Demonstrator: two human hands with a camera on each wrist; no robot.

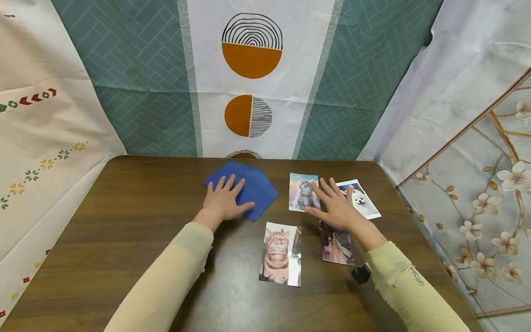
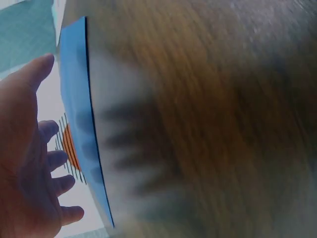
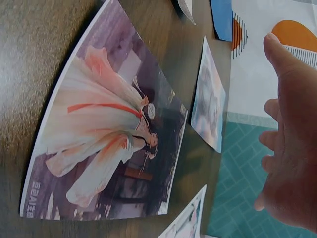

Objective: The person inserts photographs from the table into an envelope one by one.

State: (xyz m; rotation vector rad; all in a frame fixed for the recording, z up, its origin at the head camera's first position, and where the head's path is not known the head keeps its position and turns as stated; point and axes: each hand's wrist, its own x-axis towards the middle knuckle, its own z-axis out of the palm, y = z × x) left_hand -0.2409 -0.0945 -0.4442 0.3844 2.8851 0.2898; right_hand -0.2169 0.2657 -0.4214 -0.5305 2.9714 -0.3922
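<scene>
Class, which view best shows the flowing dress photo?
The right wrist view: the dress photo appears large and uncovered. In the head view, the right hand partly hides it; the left wrist view lacks it.

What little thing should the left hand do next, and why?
Maybe the left hand should come down and pinch the blue envelope. Its spread fingers hang above the envelope without holding anything, and the envelope lies on the table right under them, so it seems an easy reach.
</scene>
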